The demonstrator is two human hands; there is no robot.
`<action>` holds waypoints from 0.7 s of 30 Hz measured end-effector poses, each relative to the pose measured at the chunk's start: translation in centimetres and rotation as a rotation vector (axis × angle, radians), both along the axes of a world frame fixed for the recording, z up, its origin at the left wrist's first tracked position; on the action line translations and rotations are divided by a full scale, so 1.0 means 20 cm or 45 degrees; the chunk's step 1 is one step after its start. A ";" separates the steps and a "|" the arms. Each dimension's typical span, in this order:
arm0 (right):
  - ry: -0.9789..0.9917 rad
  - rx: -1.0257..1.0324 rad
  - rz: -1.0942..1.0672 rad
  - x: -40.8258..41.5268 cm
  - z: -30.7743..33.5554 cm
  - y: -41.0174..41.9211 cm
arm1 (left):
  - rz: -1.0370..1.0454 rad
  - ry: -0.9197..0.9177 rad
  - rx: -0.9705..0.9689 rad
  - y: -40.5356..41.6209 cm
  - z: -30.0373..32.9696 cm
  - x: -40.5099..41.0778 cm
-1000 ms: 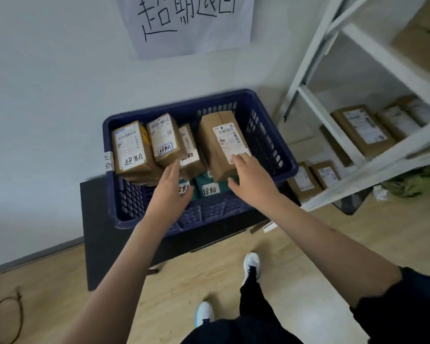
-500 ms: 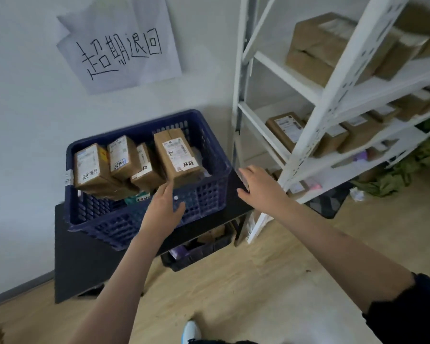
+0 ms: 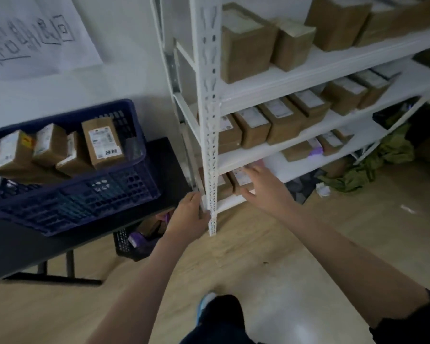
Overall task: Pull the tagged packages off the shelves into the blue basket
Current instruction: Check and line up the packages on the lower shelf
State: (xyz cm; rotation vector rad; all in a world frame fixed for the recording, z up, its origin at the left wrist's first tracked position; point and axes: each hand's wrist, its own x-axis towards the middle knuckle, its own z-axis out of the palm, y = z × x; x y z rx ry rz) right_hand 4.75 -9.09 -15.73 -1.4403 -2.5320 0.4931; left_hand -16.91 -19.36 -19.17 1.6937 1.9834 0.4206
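I note a white paper sign (image 3: 32,33) with blurred handwritten characters taped to the wall at upper left. A black table (image 3: 164,170) stands against that wall, and a dark crate (image 3: 124,242) sits on the floor beneath it. At right, crumpled green cloth (image 3: 372,165) lies on the pale wood floor (image 3: 308,244) beside scraps of white paper (image 3: 323,189).

Cardboard packages (image 3: 255,126) on white shelves (image 3: 308,60)

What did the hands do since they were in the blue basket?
Both hands left the blue basket and swung right to the shelves. The right hand now reaches open toward a box on the lowest shelf; the left hand is by the white post. The basket's packages stayed put.
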 end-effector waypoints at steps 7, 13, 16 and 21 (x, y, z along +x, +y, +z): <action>-0.086 -0.003 -0.079 0.63 -0.09 0.41 | -0.091 0.025 -0.002 0.47 -0.11 0.61; -0.140 -0.076 -0.207 1.26 -0.07 0.77 | -0.160 0.013 -0.010 0.96 -0.21 1.18; -0.153 -0.081 -0.266 1.60 -0.05 0.94 | -0.229 0.012 0.024 1.19 -0.21 1.47; -0.118 -0.130 -0.319 2.06 -0.15 1.22 | -0.231 0.009 0.013 1.50 -0.18 1.90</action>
